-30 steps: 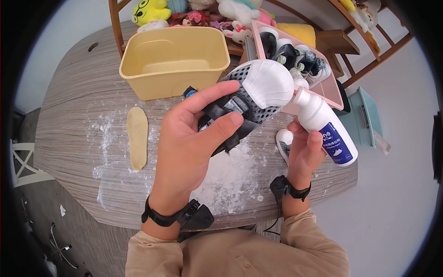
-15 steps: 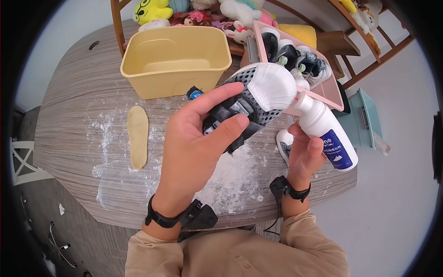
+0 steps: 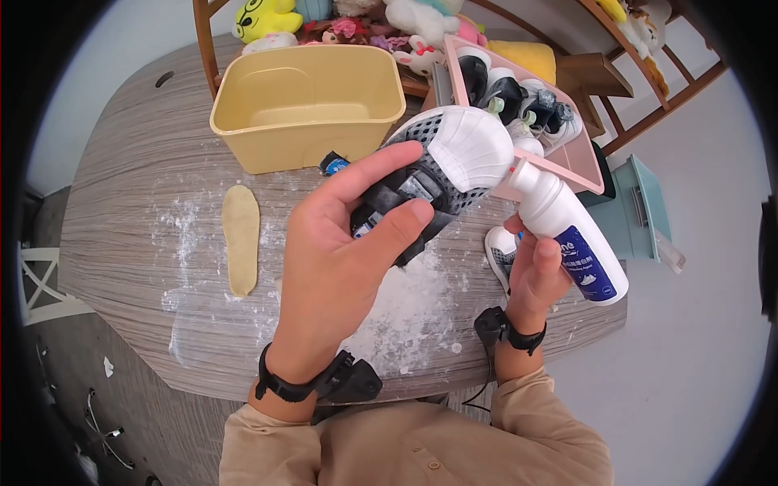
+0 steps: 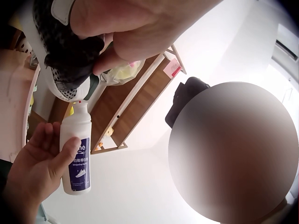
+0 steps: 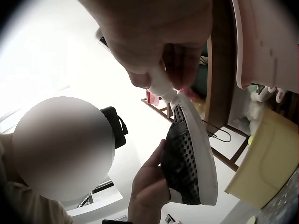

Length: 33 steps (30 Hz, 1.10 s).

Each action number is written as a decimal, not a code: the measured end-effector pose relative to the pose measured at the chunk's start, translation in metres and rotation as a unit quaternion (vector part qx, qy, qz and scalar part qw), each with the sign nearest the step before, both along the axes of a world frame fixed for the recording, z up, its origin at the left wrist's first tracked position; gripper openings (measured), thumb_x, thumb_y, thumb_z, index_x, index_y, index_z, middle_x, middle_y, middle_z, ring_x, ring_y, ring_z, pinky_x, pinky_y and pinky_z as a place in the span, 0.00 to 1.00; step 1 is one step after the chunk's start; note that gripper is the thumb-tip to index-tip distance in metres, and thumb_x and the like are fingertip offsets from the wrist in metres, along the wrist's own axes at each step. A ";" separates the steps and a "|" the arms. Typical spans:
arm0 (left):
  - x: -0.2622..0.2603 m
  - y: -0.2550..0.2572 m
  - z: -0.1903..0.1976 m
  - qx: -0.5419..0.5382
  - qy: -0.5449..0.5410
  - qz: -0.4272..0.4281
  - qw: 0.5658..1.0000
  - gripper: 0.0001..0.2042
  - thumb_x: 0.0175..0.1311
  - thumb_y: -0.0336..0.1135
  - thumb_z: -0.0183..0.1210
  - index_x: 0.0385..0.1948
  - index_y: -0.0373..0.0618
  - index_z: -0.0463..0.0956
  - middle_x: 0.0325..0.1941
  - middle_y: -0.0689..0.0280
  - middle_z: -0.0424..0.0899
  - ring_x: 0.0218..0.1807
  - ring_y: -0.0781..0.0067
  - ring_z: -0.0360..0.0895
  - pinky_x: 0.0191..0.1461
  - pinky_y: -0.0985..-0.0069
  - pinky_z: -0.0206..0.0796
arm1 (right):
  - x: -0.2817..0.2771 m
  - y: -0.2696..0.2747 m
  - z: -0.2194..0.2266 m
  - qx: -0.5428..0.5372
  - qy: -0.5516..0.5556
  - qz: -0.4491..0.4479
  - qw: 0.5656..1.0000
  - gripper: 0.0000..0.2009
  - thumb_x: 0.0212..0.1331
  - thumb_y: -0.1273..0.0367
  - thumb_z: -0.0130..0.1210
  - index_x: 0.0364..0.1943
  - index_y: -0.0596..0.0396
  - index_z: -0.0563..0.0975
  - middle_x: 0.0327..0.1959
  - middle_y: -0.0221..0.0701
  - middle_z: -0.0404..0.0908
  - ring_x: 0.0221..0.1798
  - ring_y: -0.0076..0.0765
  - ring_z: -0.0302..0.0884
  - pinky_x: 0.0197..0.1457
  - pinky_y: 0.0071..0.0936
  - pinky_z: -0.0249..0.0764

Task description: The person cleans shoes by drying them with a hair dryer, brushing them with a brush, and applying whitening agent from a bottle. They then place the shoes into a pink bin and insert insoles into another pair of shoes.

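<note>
My left hand (image 3: 344,243) grips a sneaker (image 3: 470,150) with dark perforated uppers, black straps, a white toe cap and a white sole. Its toe points up and to the right. Held in my right hand (image 3: 539,275) is a white bottle (image 3: 545,198) with a dark blue label (image 4: 80,161) reading "Whitening Agent". The bottle leans, and its nozzle, showing a bit of red, is right at the sneaker's toe edge. In the right wrist view, the bottle's neck (image 5: 161,84) meets the toe end of the sneaker (image 5: 180,156); the hand hides most of the bottle.
On the powder-smeared table (image 3: 121,211) lie a beige insole (image 3: 241,243) and, behind my right hand, a second sneaker (image 3: 500,243). A yellow bin (image 3: 308,146) stands at the back beside a pink bin (image 3: 590,166) of shoes. Stuffed toys (image 3: 421,24) fill a rack behind.
The sneaker has shifted slightly right, then a little back left, in the left hand. The bottle's base has tipped lower while its nozzle stays by the toe edge.
</note>
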State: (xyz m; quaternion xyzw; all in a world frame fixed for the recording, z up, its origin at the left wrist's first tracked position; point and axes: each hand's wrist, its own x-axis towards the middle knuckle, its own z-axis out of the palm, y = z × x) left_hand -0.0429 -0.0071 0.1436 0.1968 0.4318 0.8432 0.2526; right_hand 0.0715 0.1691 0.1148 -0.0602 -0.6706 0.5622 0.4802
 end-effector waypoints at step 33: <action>0.015 0.000 0.004 -0.057 0.151 0.092 0.983 0.19 0.58 0.22 0.60 0.53 0.35 0.73 0.45 0.62 0.80 0.44 0.80 0.75 0.49 0.82 0.68 | 0.014 0.004 -0.014 0.329 -0.058 -0.169 0.927 0.31 0.49 0.55 0.67 0.52 0.61 0.72 0.43 0.43 0.79 0.42 0.43 0.79 0.48 0.33 0.74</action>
